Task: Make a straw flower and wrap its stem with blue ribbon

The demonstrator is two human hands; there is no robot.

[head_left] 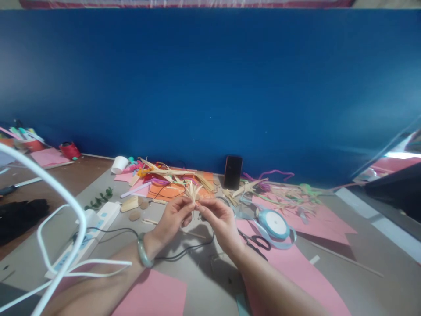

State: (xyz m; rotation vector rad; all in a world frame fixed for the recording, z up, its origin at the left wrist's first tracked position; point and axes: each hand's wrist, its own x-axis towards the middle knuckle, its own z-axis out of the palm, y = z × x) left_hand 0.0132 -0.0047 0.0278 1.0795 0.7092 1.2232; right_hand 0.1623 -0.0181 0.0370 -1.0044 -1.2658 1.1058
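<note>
Both of my hands meet at the middle of the table. A small pale flower-like piece (193,191) with pointed strips fanning upward stands between the fingertips. My left hand (176,216), with a jade-coloured bangle (144,251) at its wrist, pinches the base of this piece. From the other side my right hand (221,219) closes thumb and fingers on the same base. The exact contact points are too small to tell. Behind the hands lies orange paper (164,189) under dried husk strips (171,172).
Black scissors (259,242) and a blue ribbon roll (274,224) lie right of my right hand. A dark phone (233,172) leans on the blue partition (210,87). A power strip (88,237), white cable (79,210) and paper cup (119,165) are left. Pink paper (154,294) lies in front.
</note>
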